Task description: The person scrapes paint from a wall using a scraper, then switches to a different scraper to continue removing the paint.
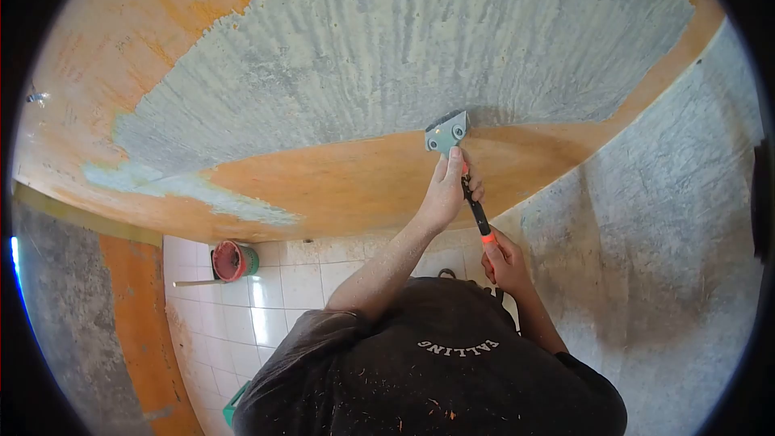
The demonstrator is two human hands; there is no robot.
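Note:
A scraper (478,211) with a wide, bolted metal head and a black-and-orange handle lies against the wall (282,56). Its head touches the lower border of a large grey, stripped patch, where orange paint (347,182) begins. My left hand (449,192) is closed round the upper handle, just below the head, with the thumb along it. Lower down, my right hand (506,262) grips the orange end of the handle. The palm-side fingers of both hands are partly hidden.
A green bucket (252,261) with a reddish inside stands on the tiled floor (303,287) at left, a stick (198,282) beside it. A mottled grey wall (646,210) rises at right. Part of a green object (234,405) shows at lower left. Paint flakes dot the dark shirt.

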